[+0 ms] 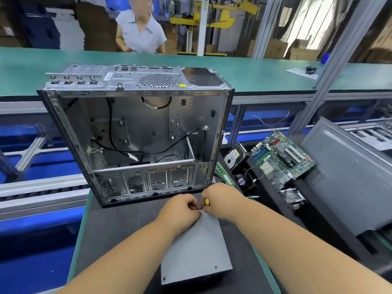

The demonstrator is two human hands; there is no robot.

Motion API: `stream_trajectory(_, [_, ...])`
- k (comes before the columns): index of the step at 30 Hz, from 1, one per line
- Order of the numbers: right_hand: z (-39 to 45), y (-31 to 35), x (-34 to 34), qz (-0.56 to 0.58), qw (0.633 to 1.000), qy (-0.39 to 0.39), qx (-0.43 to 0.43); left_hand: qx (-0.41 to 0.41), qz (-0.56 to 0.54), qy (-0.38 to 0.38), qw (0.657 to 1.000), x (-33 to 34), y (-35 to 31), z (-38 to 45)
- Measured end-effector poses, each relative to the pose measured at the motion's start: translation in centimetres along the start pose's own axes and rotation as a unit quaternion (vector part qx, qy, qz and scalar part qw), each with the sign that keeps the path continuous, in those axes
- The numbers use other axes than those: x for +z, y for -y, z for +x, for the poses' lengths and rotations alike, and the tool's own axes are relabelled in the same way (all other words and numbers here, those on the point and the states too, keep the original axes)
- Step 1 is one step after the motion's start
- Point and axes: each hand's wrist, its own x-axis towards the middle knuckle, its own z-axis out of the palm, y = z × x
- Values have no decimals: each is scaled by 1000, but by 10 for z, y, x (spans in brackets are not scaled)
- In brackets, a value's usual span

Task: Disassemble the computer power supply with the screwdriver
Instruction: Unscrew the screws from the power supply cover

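Observation:
The grey metal power supply [195, 251] lies flat on the dark mat in front of me, its plain lid facing up. My right hand [222, 198] grips a screwdriver with a yellow handle [206, 201] at the unit's far right corner. My left hand [180, 211] rests on the far edge of the power supply, its curled fingertips meeting the right hand at the screwdriver's tip. The tip and the screw are hidden by my fingers.
An emptied computer case [137, 132] stands open just behind the power supply. To the right lie a motherboard [280, 155], a hard drive [234, 155], a small fan [244, 181] and a grey side panel [350, 177]. A person stands beyond the green conveyor [254, 71].

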Motion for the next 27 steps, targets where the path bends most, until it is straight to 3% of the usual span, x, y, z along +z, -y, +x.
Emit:
stream_trajectory(5, [-1, 2, 4, -18, 1000, -19, -13, -20, -6, 0, 1000, -1, -1, -1])
stream_trajectory(13, [3, 2, 9, -61, 996, 15, -65, -33, -18, -9, 999, -1, -7, -6])
stream_trajectory(21, [4, -2, 14, -91, 988, -7, -123, 3, 59, -88, 994, 7, -4, -9])
stream_trajectory(27, [10, -5, 17, -107, 983, -2, -149, -6, 72, -78, 994, 9, -1, -8])
